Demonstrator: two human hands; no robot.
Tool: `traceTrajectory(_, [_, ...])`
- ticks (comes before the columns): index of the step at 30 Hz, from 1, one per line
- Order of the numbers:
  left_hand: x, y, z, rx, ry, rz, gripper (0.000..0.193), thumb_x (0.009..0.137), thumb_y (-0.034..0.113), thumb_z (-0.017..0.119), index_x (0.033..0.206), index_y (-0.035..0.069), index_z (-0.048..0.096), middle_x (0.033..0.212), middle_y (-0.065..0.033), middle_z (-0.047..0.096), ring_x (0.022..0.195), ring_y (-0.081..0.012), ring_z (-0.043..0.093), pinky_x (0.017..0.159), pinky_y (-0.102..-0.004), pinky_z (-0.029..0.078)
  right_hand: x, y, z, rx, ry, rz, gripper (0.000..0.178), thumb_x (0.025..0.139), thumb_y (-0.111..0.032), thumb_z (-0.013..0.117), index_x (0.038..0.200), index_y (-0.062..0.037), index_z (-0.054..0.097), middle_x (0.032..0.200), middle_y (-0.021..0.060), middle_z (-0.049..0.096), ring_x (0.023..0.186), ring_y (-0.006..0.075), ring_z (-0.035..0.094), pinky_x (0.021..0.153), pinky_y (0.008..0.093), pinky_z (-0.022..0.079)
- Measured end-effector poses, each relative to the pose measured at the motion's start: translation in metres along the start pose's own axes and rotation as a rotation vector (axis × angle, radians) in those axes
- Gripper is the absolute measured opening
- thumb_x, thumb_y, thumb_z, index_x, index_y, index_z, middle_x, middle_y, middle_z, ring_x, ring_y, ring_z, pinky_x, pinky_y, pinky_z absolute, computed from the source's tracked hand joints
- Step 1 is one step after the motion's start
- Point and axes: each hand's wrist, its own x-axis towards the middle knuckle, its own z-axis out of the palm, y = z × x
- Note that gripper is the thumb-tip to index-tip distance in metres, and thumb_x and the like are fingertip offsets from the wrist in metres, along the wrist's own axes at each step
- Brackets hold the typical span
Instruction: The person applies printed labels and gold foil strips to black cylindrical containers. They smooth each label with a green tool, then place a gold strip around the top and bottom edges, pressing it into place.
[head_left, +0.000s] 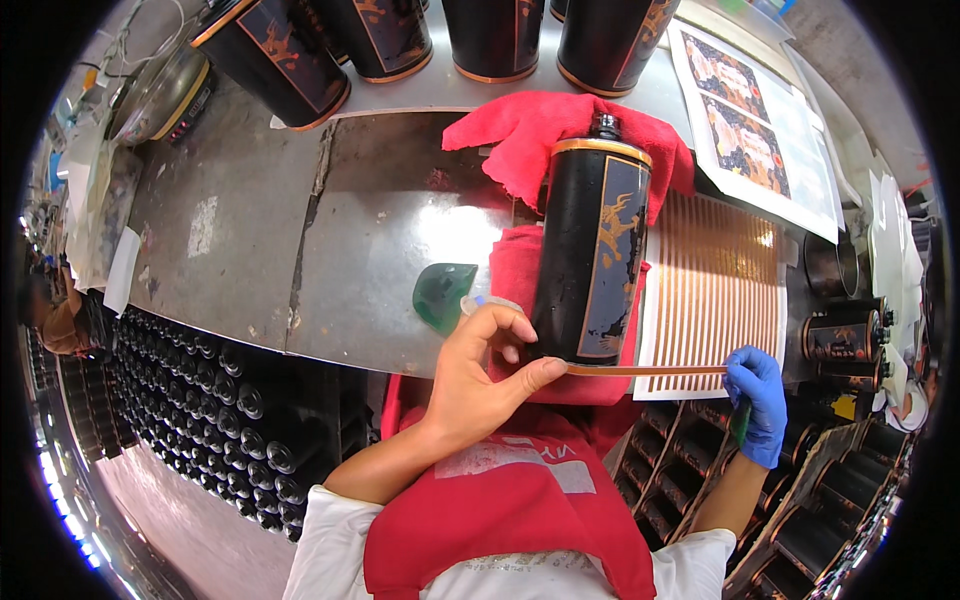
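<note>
Two hands work at either end of a thin copper strip (650, 371), which stretches between them along the bottom edge of a black bottle (590, 250). The bare left hand (490, 365) has its thumb tip on one end of the strip, at the bottle's lower left corner, while its other fingers curl beside the bottle's base; whether they grip the bottle cannot be told. The right hand (757, 405), in a blue glove, pinches the other end of the strip, well apart from the bottle, and has a green scraper (741, 421) tucked in its palm.

The bottle lies beyond and between the hands, neck pointing away from them, with a gold band near its top and a dark label with a gold figure facing up and to the right. Under it is a red cloth (513, 268); another red cloth (512, 135) lies around its neck end. Just beyond the right hand is a white sheet (650, 330) bearing rows of copper strips, and farther out, a printed paper (812, 195). Near the left hand, on its far left side, a green plate (443, 297) lies on the metal table (235, 220).
</note>
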Motion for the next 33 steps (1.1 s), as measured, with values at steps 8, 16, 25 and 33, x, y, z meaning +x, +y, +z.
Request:
traceTrajectory(8, [0.009, -0.006, -0.009, -0.209, -0.065, -0.102, 0.029, 0.073, 0.004, 0.077, 0.087, 0.007, 0.052, 0.088, 0.0011, 0.046, 0.076, -0.0058, 0.042, 0.069, -0.0196, 0.037, 0.011, 0.005, 0.001, -0.099, 0.008, 0.024, 0.009, 0.078, -0.011, 0.065, 0.076, -0.0030, 0.060, 0.064, 0.0011, 0.057, 0.051, 0.0037, 0.048, 0.045, 0.0167, 0.034])
traceTrajectory(16, [0.006, -0.004, -0.003, 0.207, 0.165, 0.147, 0.059, 0.064, 0.017, 0.085, 0.110, 0.002, 0.051, 0.100, -0.0037, 0.050, 0.085, -0.0117, 0.048, 0.078, -0.0263, 0.041, 0.018, 0.008, -0.003, -0.124, -0.023, 0.027, 0.011, 0.078, -0.012, 0.066, 0.078, -0.0030, 0.059, 0.065, 0.0001, 0.057, 0.052, 0.0033, 0.047, 0.045, 0.0168, 0.034])
traceTrajectory(25, [0.028, 0.002, 0.026, 0.808, -0.093, 0.678, 0.084, 0.067, -0.002, 0.069, 0.139, -0.006, 0.027, 0.137, -0.0431, 0.021, 0.126, -0.0534, 0.033, 0.104, -0.0487, 0.029, 0.019, 0.004, 0.012, -0.185, -0.033, 0.004, 0.012, 0.077, -0.012, 0.070, 0.076, -0.0023, 0.062, 0.068, -0.0029, 0.056, 0.062, 0.0043, 0.049, 0.056, 0.0197, 0.039])
traceTrajectory(33, [0.019, 0.008, -0.002, 0.879, -0.096, 0.397, 0.108, 0.067, 0.031, 0.080, 0.142, -0.008, 0.012, 0.139, -0.0339, 0.029, 0.124, -0.0522, 0.032, 0.103, -0.0518, 0.027, 0.014, -0.003, 0.059, -0.046, -0.174, -0.001, 0.013, 0.075, -0.011, 0.073, 0.077, -0.0012, 0.064, 0.066, 0.0010, 0.060, 0.059, 0.0057, 0.056, 0.051, 0.0192, 0.040])
